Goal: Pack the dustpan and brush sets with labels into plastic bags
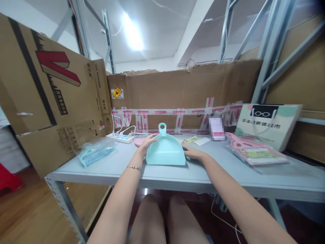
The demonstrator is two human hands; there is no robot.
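A mint-green dustpan (165, 150) stands on its edge on the grey table (177, 176), handle loop pointing up. My left hand (146, 143) rests against the dustpan's left side with fingers stretched over its upper rim. My right hand (192, 153) lies at its right lower corner, fingers partly hidden behind the pan. A pink flat object (138, 141) peeks out just behind my left hand.
A bagged teal item (95, 153) lies at the left. A white power strip (120, 137) sits at the back. Pink packaged goods (256, 152) and a printed paper bag (269, 123) are at the right. Cardboard walls (182, 95) surround the table.
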